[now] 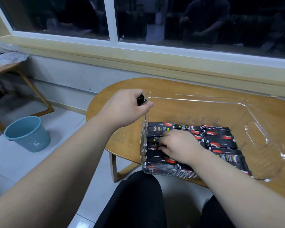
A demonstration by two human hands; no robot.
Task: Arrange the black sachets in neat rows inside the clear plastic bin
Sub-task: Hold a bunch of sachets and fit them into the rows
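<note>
With black sachets (220, 142) lining only the near half of the clear bin (204, 100), fingers of the left hand (123, 107) grip a spare sachet (141, 99) while those of the right hand (176, 145) seemingly pinch a laid one.

Bin: clear plastic bin (204, 99) on oval wooden surface (171, 84).
Sachets: black sachets (220, 142) inside, toward 6 o'clock.
Bucket: blue plastic bucket (27, 134) on floor, surface's 9 o'clock.
</note>
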